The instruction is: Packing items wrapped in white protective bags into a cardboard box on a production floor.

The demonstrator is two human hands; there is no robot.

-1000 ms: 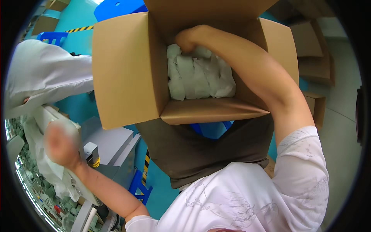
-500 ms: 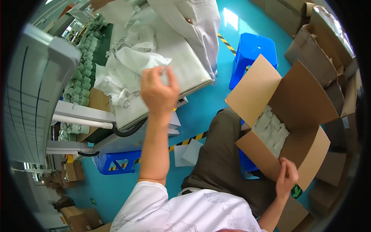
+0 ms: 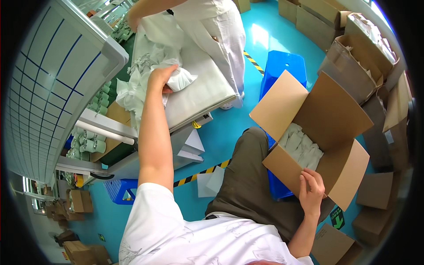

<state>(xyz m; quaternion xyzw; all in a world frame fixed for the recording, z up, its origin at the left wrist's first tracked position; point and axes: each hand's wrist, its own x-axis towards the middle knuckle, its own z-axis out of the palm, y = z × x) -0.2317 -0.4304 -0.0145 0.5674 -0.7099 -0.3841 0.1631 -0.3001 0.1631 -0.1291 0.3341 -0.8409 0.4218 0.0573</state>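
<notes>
White thin plastic bags [image 3: 132, 90] lie crumpled in a pile on the pale padded table. My left hand [image 3: 162, 79] is stretched out to the pile, with a bulge of a white plastic bag [image 3: 182, 80] between its thumb and fingers. An open cardboard box [image 3: 329, 110] stands at my right, its flaps spread, with white wrapped bundles [image 3: 301, 146] packed inside. My right hand [image 3: 312, 190] is at the box's near edge, fingers bent over the rim and thumb on the near side.
Another person in white [image 3: 216, 31] stands across the table [image 3: 207, 95], one arm over it. Blue stools [image 3: 285, 66] stand beyond and under the box. A gridded white board [image 3: 57, 84] rises at left. More cartons [image 3: 318, 26] line the right side.
My left hand has moved from above the table's near edge left and away, down onto the bag pile. My right hand has shifted slightly left along the box edge. The other person's arm has come into view.
</notes>
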